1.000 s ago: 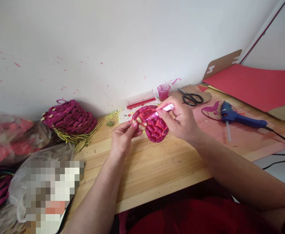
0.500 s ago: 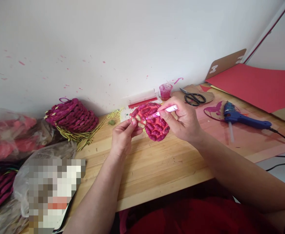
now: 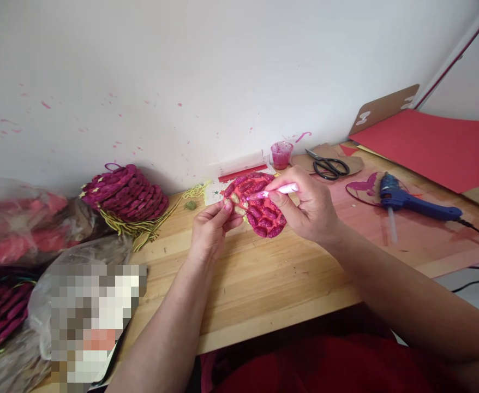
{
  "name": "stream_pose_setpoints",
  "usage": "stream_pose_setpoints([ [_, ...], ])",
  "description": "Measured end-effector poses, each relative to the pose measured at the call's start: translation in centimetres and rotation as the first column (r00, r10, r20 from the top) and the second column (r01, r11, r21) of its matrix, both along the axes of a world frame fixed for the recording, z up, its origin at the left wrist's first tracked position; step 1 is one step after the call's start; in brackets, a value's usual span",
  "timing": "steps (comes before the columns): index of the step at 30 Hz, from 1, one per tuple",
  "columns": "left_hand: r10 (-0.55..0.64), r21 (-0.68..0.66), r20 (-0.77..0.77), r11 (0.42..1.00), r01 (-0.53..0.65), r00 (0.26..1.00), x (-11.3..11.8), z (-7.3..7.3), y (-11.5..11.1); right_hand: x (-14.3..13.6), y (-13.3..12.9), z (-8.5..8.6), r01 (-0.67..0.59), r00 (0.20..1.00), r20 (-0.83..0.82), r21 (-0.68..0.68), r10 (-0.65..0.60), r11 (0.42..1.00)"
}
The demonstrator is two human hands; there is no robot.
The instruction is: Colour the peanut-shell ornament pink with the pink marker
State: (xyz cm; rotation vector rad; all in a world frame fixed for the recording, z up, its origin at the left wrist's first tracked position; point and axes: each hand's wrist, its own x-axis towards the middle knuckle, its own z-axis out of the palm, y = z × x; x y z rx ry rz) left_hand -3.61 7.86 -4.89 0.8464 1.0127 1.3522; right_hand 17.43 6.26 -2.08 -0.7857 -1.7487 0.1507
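Note:
Between the fingertips of my left hand is the left edge of a red craft piece covered with magenta-painted peanut shells. A few bare, tan peanut shells show on it close to my left thumb. My right hand pinches a white-handled paintbrush, held slanting with its magenta-stained bristles pointing left. The bristles are at the peanut shells beside the tan ones; exact contact is too small to make out. My right hand covers the piece's upper right edge.
Behind stands a plastic cup with magenta paint, beside black-handled scissors. A blue glue gun with a cord lies right, below red card sheets. Left are a magenta braided bundle with yellow strings and plastic bags.
The brush handle lies slightly flatter and my right hand has dipped a little. The whole view has shifted slightly. Both hands keep their holds.

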Motion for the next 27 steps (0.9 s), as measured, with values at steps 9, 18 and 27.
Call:
stream_pose_setpoints([
  [9, 0.001, 0.011, -0.035, 1.0, -0.001, 0.999, -0.02, 0.07, -0.08, -0.08, -0.04, 0.1, 0.006, 1.0, -0.022, 0.002, -0.006, 1.0],
  [18, 0.024, 0.026, -0.051, 0.999, -0.023, 0.998, 0.25, 0.46, -0.37, -0.19, 0.08, 0.1, 0.008, 0.999, 0.034, 0.042, -0.01, 0.999],
  [27, 0.031, 0.088, -0.093, 0.996, -0.023, 0.995, 0.17, 0.52, -0.49, -0.22, 0.2, 0.12, -0.02, 0.997, 0.073, 0.08, 0.015, 0.997],
])
